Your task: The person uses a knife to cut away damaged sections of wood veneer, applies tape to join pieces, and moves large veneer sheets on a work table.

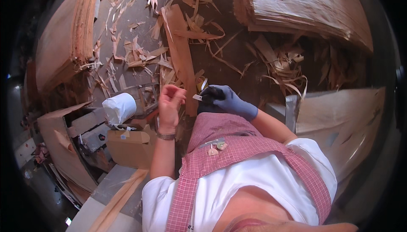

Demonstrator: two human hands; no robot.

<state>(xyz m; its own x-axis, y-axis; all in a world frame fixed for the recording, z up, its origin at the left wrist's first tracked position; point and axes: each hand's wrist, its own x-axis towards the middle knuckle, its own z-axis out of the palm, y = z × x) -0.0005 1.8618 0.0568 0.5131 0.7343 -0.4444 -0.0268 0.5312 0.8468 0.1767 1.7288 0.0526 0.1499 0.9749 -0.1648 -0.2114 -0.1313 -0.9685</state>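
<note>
My left hand (169, 105) is bare, with a bracelet at the wrist; its fingers are loosely curled and no object shows in them. Just to its right, my right hand (222, 100) wears a blue-grey glove with black fingers. Those fingers close around a small cutter knife (197, 97), of which only a short pale blade-like tip shows. Beyond both hands a long brown strip of wood veneer (180, 50) lies away from me. A small yellow and white item (203, 84) shows just past the glove, too hidden to name.
Stacks of veneer sheets stand at the far left (63, 37) and far right (305, 3). Veneer scraps (137, 54) litter the floor. Near my left arm are a white roll (120, 108) and a cardboard box (129, 147). A large sheet (339, 126) leans at right.
</note>
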